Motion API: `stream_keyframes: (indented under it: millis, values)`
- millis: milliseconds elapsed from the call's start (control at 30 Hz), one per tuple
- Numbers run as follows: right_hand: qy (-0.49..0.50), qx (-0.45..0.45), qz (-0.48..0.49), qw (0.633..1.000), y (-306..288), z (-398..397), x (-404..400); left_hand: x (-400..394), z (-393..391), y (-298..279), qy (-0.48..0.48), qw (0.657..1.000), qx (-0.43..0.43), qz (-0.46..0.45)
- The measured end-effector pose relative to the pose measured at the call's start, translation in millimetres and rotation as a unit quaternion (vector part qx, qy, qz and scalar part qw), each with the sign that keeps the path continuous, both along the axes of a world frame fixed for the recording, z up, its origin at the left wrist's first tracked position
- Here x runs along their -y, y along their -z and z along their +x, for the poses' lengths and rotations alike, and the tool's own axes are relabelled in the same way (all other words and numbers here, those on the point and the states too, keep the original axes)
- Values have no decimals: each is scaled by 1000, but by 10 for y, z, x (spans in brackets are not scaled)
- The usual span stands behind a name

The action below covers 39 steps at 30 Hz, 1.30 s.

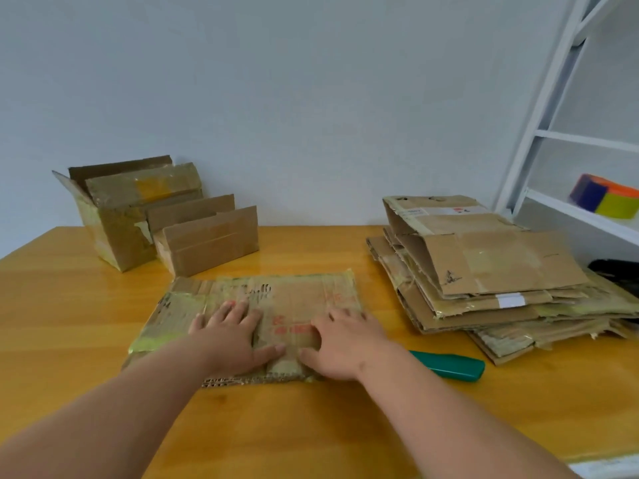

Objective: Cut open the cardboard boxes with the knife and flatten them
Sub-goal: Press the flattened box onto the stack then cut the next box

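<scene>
A flattened cardboard box [297,299] with red print and yellowish tape lies on the wooden table [69,323] in front of me. My left hand [231,335] presses flat on its left half, fingers straight and spread. My right hand [342,344] presses flat on its right half in the same way. The green-handled knife [449,366] lies on the table just right of my right wrist, held by no hand. Two upright boxes stand at the back left: a large taped one [117,223] with open flaps and a smaller one [211,240].
A stack of flattened boxes [484,271] fills the right side of the table. A dark object [619,271] lies behind it at the right edge. A white shelf frame [560,98] with a colourful block [605,197] stands at the far right. A pale wall runs behind.
</scene>
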State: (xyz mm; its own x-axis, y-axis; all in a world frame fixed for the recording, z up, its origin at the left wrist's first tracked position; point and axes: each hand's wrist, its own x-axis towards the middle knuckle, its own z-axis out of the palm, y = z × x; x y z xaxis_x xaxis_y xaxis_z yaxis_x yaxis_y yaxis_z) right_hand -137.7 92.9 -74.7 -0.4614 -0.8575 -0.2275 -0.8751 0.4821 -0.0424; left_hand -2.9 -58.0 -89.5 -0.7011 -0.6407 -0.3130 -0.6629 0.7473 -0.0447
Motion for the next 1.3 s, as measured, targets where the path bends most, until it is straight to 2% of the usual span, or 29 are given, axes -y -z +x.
stream_keyframes:
  millis: [133,267,400,567,633,700,767,833,933,1133,1300]
  values:
    - [-12,-40,-54,998,-57,-68,162,164,-58,-165,19,997,-20,-66]
    - [1,16,6,1000,191,-212,149,214,-15,91,-9,1000,-15,-15]
    - [8,46,13,999,232,-280,175,278,-33,141,-10,1000,-18,2]
    - [21,64,-29,997,271,-245,196,278,-46,152,-11,1000,-16,1]
    - [31,120,-45,991,250,-287,207,270,-42,147,-12,1000,-12,2]
    - [64,169,-89,980,187,-324,198,268,-40,145,-10,1000,-15,1]
    - [143,182,-154,961,129,-336,162,268,-33,140,-8,1000,-19,4]
    - [203,180,-168,948,91,-322,126,259,-28,141,-12,1000,-27,4]
    - [217,192,-157,944,28,-298,166,229,-9,145,-18,999,-47,0]
    - [299,311,-255,865,-313,-401,-8,170,80,124,-22,992,-126,-20]
    - [291,378,-303,825,-320,-315,-175,108,169,21,-25,993,-105,-44]
